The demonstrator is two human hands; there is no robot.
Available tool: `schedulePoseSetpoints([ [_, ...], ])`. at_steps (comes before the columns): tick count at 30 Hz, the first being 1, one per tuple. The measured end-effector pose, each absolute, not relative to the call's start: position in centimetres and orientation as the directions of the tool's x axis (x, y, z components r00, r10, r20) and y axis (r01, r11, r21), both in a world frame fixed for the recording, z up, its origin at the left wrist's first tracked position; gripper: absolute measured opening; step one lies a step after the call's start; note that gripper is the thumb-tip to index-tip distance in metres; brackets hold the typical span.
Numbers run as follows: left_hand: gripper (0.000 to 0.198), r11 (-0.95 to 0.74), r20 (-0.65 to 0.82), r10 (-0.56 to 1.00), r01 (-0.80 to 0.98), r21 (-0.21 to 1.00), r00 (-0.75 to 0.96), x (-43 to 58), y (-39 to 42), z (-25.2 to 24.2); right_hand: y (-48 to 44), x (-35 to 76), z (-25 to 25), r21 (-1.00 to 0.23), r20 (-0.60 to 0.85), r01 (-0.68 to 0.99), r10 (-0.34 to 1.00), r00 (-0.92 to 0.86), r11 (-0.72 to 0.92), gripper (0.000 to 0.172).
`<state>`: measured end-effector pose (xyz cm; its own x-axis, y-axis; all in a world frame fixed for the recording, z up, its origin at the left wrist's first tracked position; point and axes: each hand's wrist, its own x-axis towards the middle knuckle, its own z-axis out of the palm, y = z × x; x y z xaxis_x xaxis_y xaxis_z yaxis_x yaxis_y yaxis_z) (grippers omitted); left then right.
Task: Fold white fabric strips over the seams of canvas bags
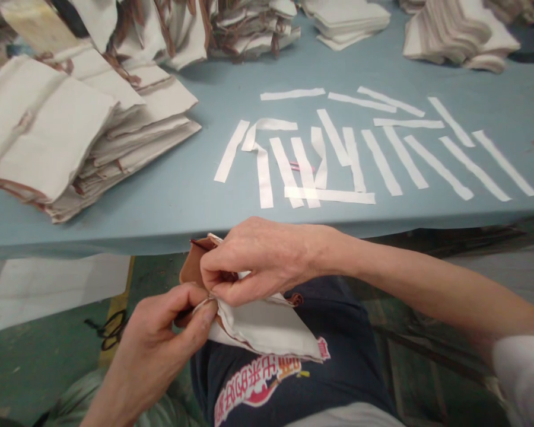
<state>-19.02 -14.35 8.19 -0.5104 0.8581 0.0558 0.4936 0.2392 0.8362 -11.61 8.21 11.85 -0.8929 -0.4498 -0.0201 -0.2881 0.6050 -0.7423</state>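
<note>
A cream fabric piece with brown parts (271, 323) lies over my lap, in front of the table edge. Both hands grip its upper left edge. My left hand (169, 326) pinches the edge between thumb and forefinger. Right beside those fingertips, my right hand (258, 261) is closed on the same piece, thumb against forefinger. A brown flap (190, 267) sticks out beyond the right hand's knuckles. What lies between the fingertips is too small to make out.
On the blue-covered table (196, 196) lie several white strips (382, 163). A stack of cream fabric pieces (44, 130) stands at the left. More stacks (458, 35) line the back. A dark apron (347, 356) covers my lap.
</note>
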Motion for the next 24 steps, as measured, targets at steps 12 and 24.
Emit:
schedulePoseSetpoints([
  [12, 0.042, 0.182, 0.009, 0.868, 0.334, 0.925, -0.496, -18.1, -13.0, 7.9, 7.7, -11.4, 12.0, -0.754, 0.053, -0.23, -0.292, -0.955, 0.615, 0.017],
  [24, 0.037, 0.172, 0.209, 0.622, 0.393, 0.903, -0.754, -16.4, -13.1, 4.4, 2.2, -5.0, 5.9, -0.832, 0.093, 0.082, 0.282, -0.955, 0.549, 0.024],
])
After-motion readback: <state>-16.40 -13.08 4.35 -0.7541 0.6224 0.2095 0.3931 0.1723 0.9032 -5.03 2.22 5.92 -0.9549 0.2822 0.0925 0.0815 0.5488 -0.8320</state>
